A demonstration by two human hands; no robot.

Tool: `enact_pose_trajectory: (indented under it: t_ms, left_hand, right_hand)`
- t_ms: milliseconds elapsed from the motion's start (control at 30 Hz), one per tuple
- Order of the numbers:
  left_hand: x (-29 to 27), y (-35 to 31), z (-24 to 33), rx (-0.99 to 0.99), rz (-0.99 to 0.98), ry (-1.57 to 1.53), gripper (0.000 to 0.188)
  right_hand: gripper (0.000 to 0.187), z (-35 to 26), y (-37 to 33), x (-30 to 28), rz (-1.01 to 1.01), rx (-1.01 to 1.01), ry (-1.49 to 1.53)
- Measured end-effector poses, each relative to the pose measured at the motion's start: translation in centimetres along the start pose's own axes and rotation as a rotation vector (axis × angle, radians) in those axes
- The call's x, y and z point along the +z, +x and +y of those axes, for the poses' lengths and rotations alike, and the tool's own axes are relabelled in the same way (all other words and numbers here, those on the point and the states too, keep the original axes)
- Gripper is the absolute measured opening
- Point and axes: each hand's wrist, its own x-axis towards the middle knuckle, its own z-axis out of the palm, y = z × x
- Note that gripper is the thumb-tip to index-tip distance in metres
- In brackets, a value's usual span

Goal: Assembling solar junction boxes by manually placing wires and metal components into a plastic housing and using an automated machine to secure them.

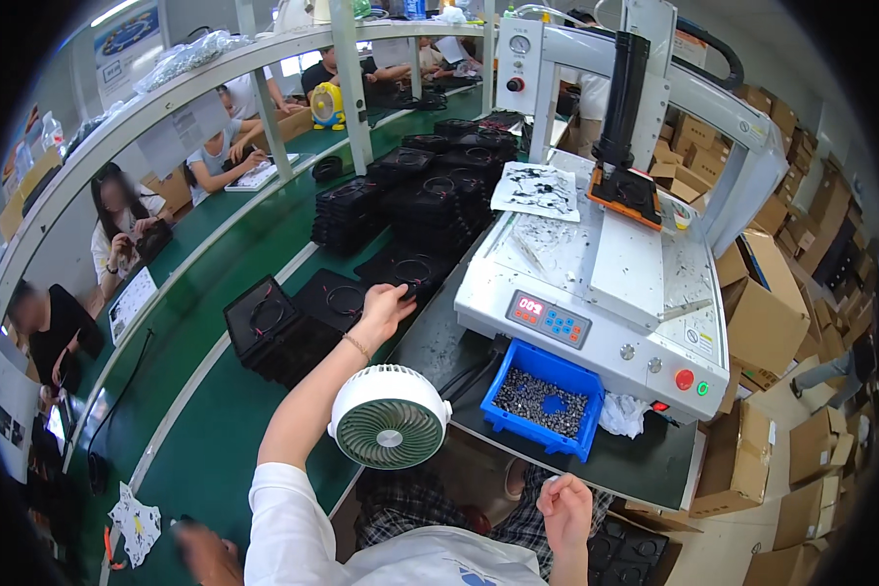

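Stacked black square panels, many with a thin cable looped on top, fill the middle of the green bench. My left hand reaches forward to their near end, its fingers closed at the edge of a flat black panel. More such panels lie left of that wrist. My right hand is raised above my lap, near the front of a blue bin of small dark metal parts. Its fingers are curled together; whatever they hold, if anything, is too small to name.
A white bench press machine stands at right, a black panel in its orange-edged fixture. A round white fan sits below my left forearm. Cardboard boxes crowd the right. Several people work across the bench; a blurred hand shows at lower left.
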Motion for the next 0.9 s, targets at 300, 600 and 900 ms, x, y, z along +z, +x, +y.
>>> enact_pose_trajectory:
  t_ms: [300,600,900]
  left_hand:
    - [0.0,-0.6,3.3,-0.066,-0.147,-0.231,0.009]
    - [-0.5,-13.6,9.0,-0.032,-0.504,-0.331,0.036]
    - [1.9,-22.3,9.7,0.057,-0.410,-0.276,0.045]
  right_hand:
    - [0.007,-4.9,1.1,0.2,0.136,-0.191,-0.539]
    - [0.010,-8.9,10.6,-0.3,-0.163,-0.446,-1.727]
    - [0.007,-5.9,15.1,-0.5,-0.377,-0.450,-2.207]
